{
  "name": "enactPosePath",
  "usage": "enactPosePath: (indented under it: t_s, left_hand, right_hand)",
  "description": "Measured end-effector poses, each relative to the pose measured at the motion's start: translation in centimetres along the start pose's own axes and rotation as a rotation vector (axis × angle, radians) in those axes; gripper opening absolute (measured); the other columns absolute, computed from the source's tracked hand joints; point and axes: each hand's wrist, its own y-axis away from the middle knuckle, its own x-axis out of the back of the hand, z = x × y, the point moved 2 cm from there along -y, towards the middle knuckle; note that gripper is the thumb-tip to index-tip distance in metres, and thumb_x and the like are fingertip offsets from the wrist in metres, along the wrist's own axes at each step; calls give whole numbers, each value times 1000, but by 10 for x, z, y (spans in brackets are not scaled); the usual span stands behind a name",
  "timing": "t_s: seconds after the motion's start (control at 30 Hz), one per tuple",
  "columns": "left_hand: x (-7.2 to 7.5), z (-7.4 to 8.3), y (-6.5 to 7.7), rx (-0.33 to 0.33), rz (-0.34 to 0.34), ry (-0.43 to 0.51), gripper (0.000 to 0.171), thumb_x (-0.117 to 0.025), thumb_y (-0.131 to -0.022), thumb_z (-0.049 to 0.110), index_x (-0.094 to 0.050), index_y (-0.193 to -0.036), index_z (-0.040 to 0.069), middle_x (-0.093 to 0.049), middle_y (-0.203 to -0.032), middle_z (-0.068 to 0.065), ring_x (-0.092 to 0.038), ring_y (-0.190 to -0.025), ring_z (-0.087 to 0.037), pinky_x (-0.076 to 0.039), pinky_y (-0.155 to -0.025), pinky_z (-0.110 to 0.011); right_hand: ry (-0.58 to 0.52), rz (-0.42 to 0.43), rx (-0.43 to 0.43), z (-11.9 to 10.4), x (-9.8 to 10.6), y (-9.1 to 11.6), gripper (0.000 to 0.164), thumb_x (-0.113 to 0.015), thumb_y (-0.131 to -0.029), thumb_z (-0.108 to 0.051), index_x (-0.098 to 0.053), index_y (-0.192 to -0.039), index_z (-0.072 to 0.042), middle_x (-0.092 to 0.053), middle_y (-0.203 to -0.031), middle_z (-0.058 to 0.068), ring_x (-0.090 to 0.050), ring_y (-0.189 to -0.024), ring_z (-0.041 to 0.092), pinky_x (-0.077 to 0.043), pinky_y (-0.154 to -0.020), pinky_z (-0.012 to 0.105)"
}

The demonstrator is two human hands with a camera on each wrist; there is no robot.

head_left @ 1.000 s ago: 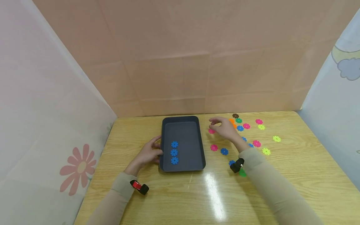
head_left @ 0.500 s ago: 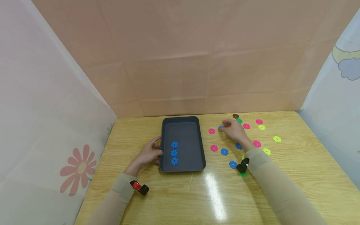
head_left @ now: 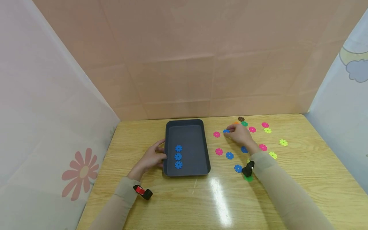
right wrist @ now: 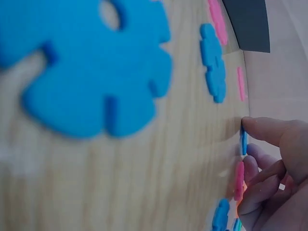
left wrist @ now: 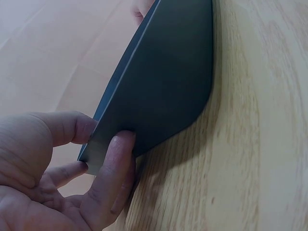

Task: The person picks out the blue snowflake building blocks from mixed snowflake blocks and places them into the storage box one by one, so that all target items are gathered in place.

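Observation:
My left hand (head_left: 150, 156) grips the left side of a dark grey tray (head_left: 204, 150). In the left wrist view the thumb and fingers (left wrist: 113, 159) close on the tray wall (left wrist: 163, 72) near a corner. Three blue snowflake discs lie in a column inside the tray, the middle one (head_left: 178, 157) among them. Right of the tray, my right hand (head_left: 240, 134) pinches another blue snowflake disc (head_left: 226, 131) low over the table. The right wrist view has this blue snowflake disc (right wrist: 244, 139) edge-on between thumb and fingertips.
Pink (head_left: 219, 151), blue (head_left: 229, 155) and yellow snowflake discs (head_left: 283, 142) are scattered over the right half of the wooden table (head_left: 172, 204). A brown disc (head_left: 241, 118) lies near the back edge. A green disc (head_left: 248, 178) is partly under the right wrist camera. A beige curtain (head_left: 178, 80) hangs behind.
My right hand has shifted right and slightly down from beside a pink disc to a blue disc, its fingers closing on it in the last half second. The left hand and tray stay put.

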Motion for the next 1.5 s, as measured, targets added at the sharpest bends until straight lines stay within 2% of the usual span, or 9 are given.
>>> enactPosePath:
  t_s: [0.23,0.43,0.63,0.83,1.13,1.27,1.37,1.5]
  left_hand:
    - [1,0,-1,-5,-10,-2,84,-66,-89,-1,-30,-164,13,-52,-129,-29,-71,-83,-30,-63,-63,-43]
    - [1,-1,-1,-1,-2,-1,85,-67,-89,-1,-31,-164,14,-53,-127,-27,-71,-82,-29,-63,-62,-42]
    - [0,-1,0,7,-3,7,85,-67,-89,-1,-31,-164,14,-53,-127,-26,-71,-81,-29,-62,-63,-42]
    - [0,-1,0,1,2,3,84,-67,-89,-2,-31,-164,13,-54,-126,-26,-70,-80,-28,-62,-62,-42]
    - [0,-2,-1,2,7,8,84,-66,-88,-1,-33,-163,14,-54,-125,-24,-70,-80,-27,-62,-62,-42]
    - [0,-3,-2,1,6,13,84,-67,-88,-1,-33,-164,14,-54,-126,-25,-70,-81,-27,-63,-63,-43]
    - [0,-3,-2,2,2,19,84,-67,-89,-1,-32,-164,15,-54,-127,-25,-70,-81,-27,-63,-63,-43]
    - [0,-4,-3,-1,1,15,84,-66,-89,-1,-32,-164,16,-54,-127,-25,-70,-81,-27,-63,-63,-43]
  right_hand:
    - [-16,-58,-33,-3,1,1,42,-72,-99,-27,-66,-128,3,-65,-120,20,-59,-111,37,-50,-97,52]
    - [-18,-54,-20,-4,2,0,40,-73,-98,-25,-64,-125,3,-65,-120,21,-60,-111,38,-50,-97,53]
    - [-3,-34,3,-4,2,3,36,-73,-97,-27,-64,-123,-4,-67,-117,21,-62,-109,39,-50,-94,55]
    - [0,-19,31,-6,4,7,38,-73,-97,-28,-67,-126,-4,-69,-116,22,-63,-108,40,-51,-89,55]
    - [-53,-29,36,-8,5,7,41,-66,-101,-25,-66,-136,-4,-67,-124,24,-62,-113,40,-53,-88,50]
    - [-53,-17,52,-12,6,6,40,-64,-102,-25,-66,-138,-8,-67,-124,22,-63,-95,33,-51,-70,40]
    - [-56,-9,74,-18,6,5,39,-64,-102,-24,-67,-138,-9,-68,-122,22,-58,-78,28,-44,-58,34]
    - [-64,5,122,-31,6,6,37,-64,-102,-22,-68,-136,-8,-70,-116,20,-56,-73,23,-39,-55,31]
